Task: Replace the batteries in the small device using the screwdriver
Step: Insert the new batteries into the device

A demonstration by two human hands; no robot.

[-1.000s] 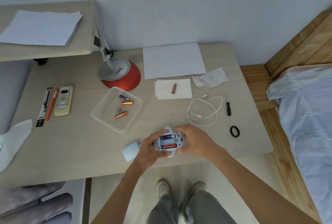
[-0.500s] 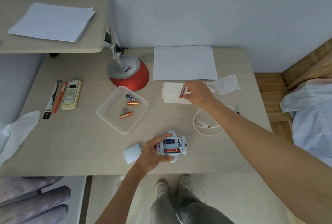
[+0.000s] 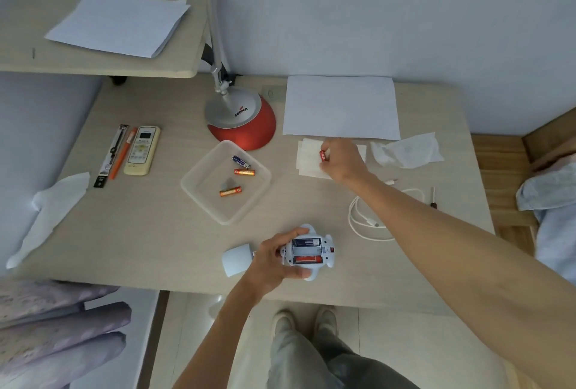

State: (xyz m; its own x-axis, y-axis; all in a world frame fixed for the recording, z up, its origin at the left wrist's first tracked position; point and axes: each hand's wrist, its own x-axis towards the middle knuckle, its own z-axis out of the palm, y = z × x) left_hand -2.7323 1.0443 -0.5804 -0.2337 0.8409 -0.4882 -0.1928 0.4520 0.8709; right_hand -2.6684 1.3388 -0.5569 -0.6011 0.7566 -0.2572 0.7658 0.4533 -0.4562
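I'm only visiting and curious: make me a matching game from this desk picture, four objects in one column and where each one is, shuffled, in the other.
Things
1. small red battery
2. pale blue plastic device, battery bay open
3. cream remote control
4. blue-and-silver battery

Places
A. lying in the clear plastic tray
B. held by the left hand near the table edge
C. pinched by the right hand over the white tissue
D. beside the orange pen

Pairs: 1-C, 2-B, 3-D, 4-A
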